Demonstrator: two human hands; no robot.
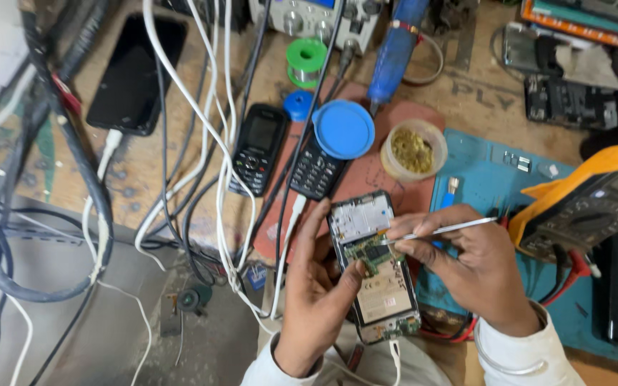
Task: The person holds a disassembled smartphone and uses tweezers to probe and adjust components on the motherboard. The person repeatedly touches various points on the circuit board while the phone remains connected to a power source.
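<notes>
Head camera, looking down: the left hand [320, 286] curls around an opened mobile phone [375, 264], fingers gripping its left edge, thumb on the exposed circuit board. The right hand [477, 268], just right of the phone, pinches metal tweezers [438, 230] whose tips touch the board. Beyond the hands sit a blue lid [342, 129] and a yellow multimeter [581, 204].

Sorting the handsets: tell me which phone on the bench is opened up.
The opened phone held in the left hand, circuit board exposed; the two keypad phones and the smartphone lie closed.
</notes>
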